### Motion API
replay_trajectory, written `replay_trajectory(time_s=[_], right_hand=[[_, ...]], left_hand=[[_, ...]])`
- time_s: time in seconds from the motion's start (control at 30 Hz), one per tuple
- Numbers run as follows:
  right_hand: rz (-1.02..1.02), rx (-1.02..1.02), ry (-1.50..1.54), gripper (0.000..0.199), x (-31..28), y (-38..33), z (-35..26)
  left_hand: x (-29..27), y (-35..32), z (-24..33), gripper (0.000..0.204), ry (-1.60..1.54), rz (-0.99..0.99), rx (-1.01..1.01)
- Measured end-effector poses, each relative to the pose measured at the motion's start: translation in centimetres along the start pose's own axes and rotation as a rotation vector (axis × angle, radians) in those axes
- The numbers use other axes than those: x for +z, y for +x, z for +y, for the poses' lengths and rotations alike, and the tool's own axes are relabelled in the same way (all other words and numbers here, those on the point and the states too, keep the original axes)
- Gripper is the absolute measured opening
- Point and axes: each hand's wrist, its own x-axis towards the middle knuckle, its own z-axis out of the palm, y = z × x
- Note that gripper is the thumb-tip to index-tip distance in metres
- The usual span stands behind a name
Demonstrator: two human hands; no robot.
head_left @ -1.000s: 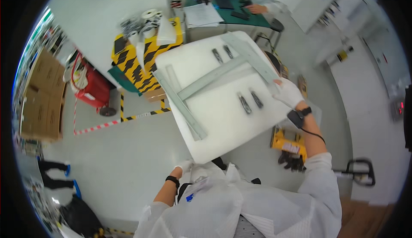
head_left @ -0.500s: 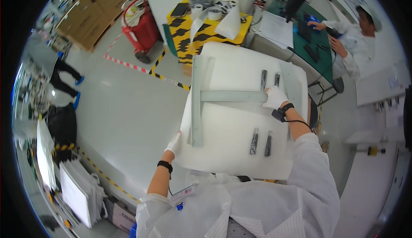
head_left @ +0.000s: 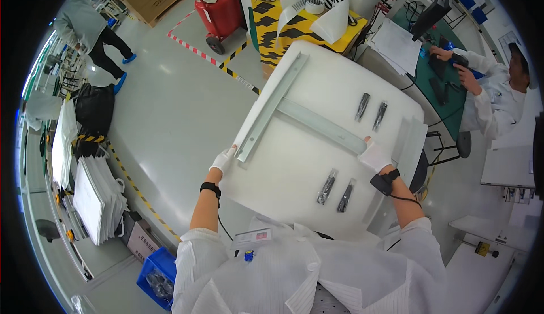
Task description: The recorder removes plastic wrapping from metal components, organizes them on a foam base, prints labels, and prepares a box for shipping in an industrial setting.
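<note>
A large white foam sheet [head_left: 283, 184] lies before me at a slant. On it rests a grey-green metal T-shaped bracket [head_left: 323, 122], its long rail along the left side and its crossbar running toward the right. My right hand [head_left: 375, 156], in a white glove, grips the free end of the crossbar. My left hand [head_left: 224, 161], also gloved, is closed on the foam's left edge, close to the rail's near end; its fingertips are partly hidden. Two dark packets in clear film [head_left: 362, 107] lie beyond the crossbar. Two similar packets [head_left: 327, 187] lie on its near side.
Another pale metal strip [head_left: 412, 151] lies at the foam's right edge. Beyond stands a yellow-black striped table [head_left: 266, 22] with label rolls. A co-worker [head_left: 496, 101] sits at a green desk [head_left: 453, 113] on the right. A red cart [head_left: 218, 16] and a blue bin [head_left: 150, 268] stand left.
The foam sheet, bracket and packets have turned clockwise, with both my hands staying on them. My view has also shifted, bringing the blue bin into sight.
</note>
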Motion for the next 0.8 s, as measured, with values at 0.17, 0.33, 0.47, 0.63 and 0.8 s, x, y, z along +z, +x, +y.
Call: replay_trajectory(time_s=[0.17,0.33,0.47,0.63,0.8], right_hand=[[-0.097,-0.031,-0.001,0.057,-0.1,1.0,0.5],[-0.080,-0.077,0.072,0.060,0.9,1.3,1.1],[-0.091,-0.071,0.066,0.063,1.5,2.6,1.2],[0.004,-0.124,0.096,0.064,4.1,3.0,2.8],[-0.148,-0.049,0.014,0.063,3.1,1.7,1.8]], left_hand=[[-0.5,-1.1,1.0,0.068,0.047,-0.046,-0.037],[-0.9,-2.0,1.7,0.066,0.090,-0.032,-0.033],[-0.9,-3.0,3.9,0.067,0.027,-0.112,-0.098],[-0.8,-2.3,3.3,0.071,0.180,-0.113,-0.102],[0.1,-2.0,2.8,0.070,0.234,-0.116,-0.051]])
